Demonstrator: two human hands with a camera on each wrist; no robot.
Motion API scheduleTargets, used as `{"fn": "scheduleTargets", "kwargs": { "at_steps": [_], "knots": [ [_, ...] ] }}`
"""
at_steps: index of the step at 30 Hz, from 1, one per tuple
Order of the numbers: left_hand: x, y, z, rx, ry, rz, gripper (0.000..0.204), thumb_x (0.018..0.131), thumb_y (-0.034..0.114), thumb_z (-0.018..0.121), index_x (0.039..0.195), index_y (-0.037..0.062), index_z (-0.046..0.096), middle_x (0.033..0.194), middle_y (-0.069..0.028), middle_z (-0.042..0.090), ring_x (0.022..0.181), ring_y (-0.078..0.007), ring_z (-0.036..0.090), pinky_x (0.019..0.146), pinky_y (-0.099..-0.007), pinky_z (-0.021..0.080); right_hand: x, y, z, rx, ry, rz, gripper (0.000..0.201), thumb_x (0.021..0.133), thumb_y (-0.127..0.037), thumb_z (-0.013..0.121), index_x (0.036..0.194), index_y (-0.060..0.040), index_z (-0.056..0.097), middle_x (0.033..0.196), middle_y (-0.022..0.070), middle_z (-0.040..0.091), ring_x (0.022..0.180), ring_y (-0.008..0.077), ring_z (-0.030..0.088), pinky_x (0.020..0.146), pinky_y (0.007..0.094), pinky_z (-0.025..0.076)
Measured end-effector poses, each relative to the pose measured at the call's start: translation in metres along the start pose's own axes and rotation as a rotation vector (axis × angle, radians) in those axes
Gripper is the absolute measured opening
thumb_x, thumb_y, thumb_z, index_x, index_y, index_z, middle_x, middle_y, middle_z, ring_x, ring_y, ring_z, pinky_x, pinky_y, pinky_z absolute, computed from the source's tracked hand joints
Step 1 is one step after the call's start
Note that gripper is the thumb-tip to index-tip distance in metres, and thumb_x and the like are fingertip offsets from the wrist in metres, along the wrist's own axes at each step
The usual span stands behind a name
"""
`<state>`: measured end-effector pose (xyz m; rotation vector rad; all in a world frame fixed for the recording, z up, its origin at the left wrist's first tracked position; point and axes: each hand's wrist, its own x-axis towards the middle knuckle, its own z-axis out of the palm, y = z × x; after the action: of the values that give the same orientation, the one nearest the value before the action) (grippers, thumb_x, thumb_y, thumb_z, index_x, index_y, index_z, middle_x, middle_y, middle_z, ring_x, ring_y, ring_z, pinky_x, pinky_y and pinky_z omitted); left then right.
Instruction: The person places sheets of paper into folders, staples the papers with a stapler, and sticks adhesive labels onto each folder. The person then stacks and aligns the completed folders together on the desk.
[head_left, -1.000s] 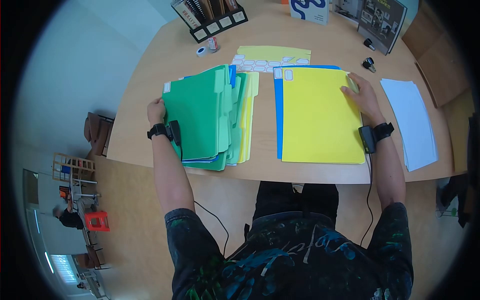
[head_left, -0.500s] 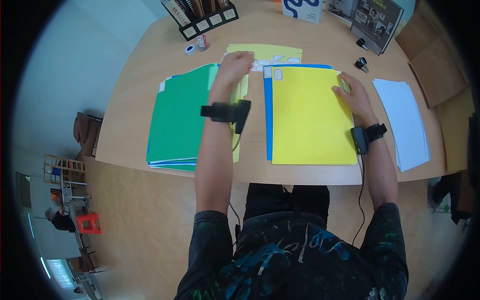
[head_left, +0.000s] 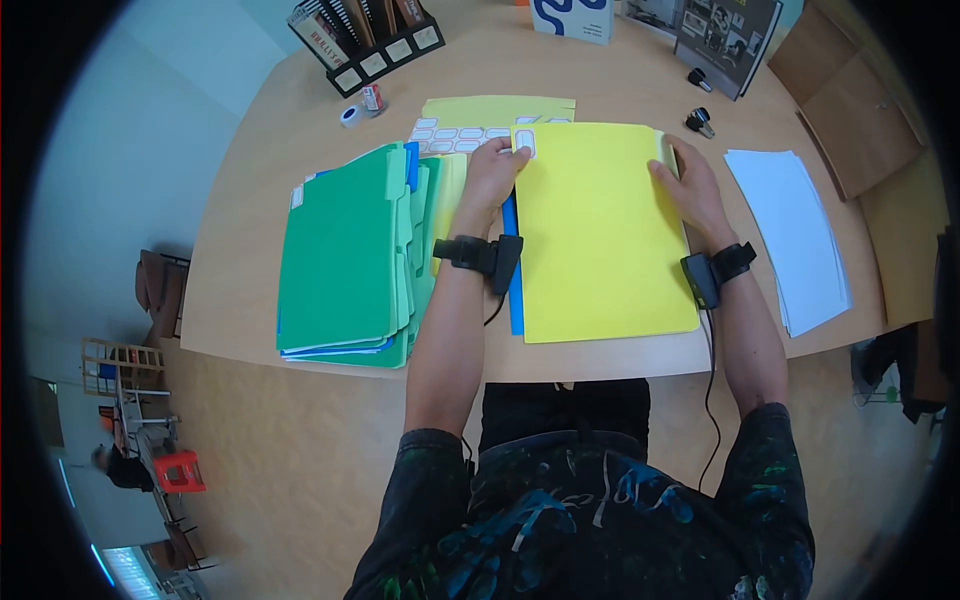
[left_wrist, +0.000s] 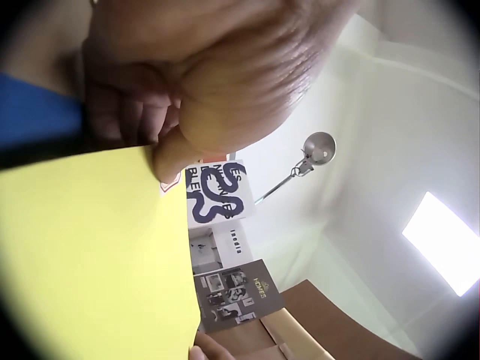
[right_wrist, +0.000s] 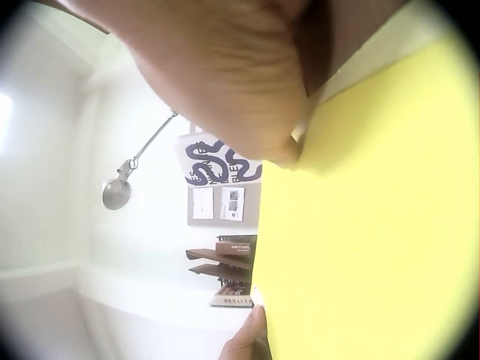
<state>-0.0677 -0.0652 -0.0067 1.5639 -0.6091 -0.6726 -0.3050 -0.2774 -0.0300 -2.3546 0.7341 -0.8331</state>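
A yellow folder [head_left: 605, 240] lies between the two hands, over a blue folder [head_left: 516, 300] whose left edge shows. My left hand [head_left: 490, 178] pinches the yellow folder's upper left edge, thumb on top beside the white label [head_left: 526, 144]; the left wrist view shows its thumb on the yellow sheet [left_wrist: 90, 255] and its fingers beneath. At the upper right edge my right hand [head_left: 694, 190] grips the same folder, thumb on top. In the right wrist view, yellow [right_wrist: 367, 225] fills the right side. A stack of green folders [head_left: 340, 250] lies left of my left arm.
A label sheet [head_left: 460, 136] lies behind the folders. White papers [head_left: 790, 240] are at the right, black clips [head_left: 699, 122] behind them. A book rack [head_left: 385, 62], a tape roll [head_left: 350, 116] and standing books [head_left: 728, 45] are farther back.
My left hand has moved right from the green stack to the yellow folder and taken hold of its edge. The yellow folder now covers more of the blue one's top.
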Motion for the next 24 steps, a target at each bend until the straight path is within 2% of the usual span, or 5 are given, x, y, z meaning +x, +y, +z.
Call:
{"fn": "scheduleTargets", "kwargs": {
  "at_steps": [4, 10, 19, 22, 24],
  "knots": [
    [-0.003, -0.002, -0.001, -0.063, -0.006, -0.024, 0.041, 0.096, 0.013, 0.065, 0.130, -0.0086, 0.057, 0.110, -0.0168, 0.071, 0.096, -0.0206, 0.070, 0.085, -0.0291, 0.055, 0.002, -0.020, -0.016, 0.487, 0.030, 0.236, 0.039, 0.098, -0.022, 0.066, 0.128, 0.0019, 0.060, 0.107, 0.0133, 0.072, 0.094, 0.0200, 0.070, 0.086, 0.0340, 0.054],
    [-0.007, -0.006, 0.002, -0.112, 0.108, 0.236, 0.041, 0.098, 0.019, 0.064, 0.133, -0.0019, 0.060, 0.117, -0.0181, 0.068, 0.108, -0.0215, 0.065, 0.092, -0.0304, 0.052, -0.006, -0.050, -0.022, 1.074, -0.154, 0.428, 0.022, 0.099, -0.020, 0.066, 0.108, -0.0004, 0.064, 0.092, 0.0056, 0.072, 0.078, 0.0118, 0.067, 0.072, 0.0294, 0.054],
    [0.003, -0.020, -0.004, 0.402, 0.091, 0.544, 0.034, 0.098, 0.028, 0.068, 0.118, 0.0003, 0.069, 0.111, -0.0079, 0.068, 0.103, -0.0187, 0.064, 0.087, -0.0289, 0.052, -0.002, -0.040, -0.014, 0.773, -0.118, 0.407, 0.021, 0.099, -0.022, 0.066, 0.102, -0.0009, 0.068, 0.082, 0.0006, 0.069, 0.068, 0.0050, 0.061, 0.063, 0.0221, 0.048],
    [0.003, -0.018, -0.001, 0.275, 0.022, 0.520, 0.033, 0.098, 0.029, 0.067, 0.115, 0.0006, 0.067, 0.107, -0.0060, 0.067, 0.099, -0.0154, 0.064, 0.079, -0.0245, 0.051, 0.000, -0.030, -0.011, 0.756, -0.093, 0.421, 0.022, 0.099, -0.022, 0.066, 0.101, -0.0005, 0.068, 0.083, 0.0004, 0.069, 0.066, 0.0047, 0.061, 0.062, 0.0216, 0.047],
    [-0.001, -0.010, 0.001, -0.020, -0.054, 0.226, 0.025, 0.100, 0.026, 0.065, 0.111, 0.0042, 0.064, 0.104, -0.0040, 0.066, 0.099, -0.0123, 0.062, 0.073, -0.0215, 0.048, 0.001, -0.026, -0.010, 0.756, -0.085, 0.425, 0.022, 0.099, -0.022, 0.066, 0.101, -0.0003, 0.069, 0.083, 0.0003, 0.069, 0.066, 0.0046, 0.060, 0.061, 0.0216, 0.047]
  ]
}}
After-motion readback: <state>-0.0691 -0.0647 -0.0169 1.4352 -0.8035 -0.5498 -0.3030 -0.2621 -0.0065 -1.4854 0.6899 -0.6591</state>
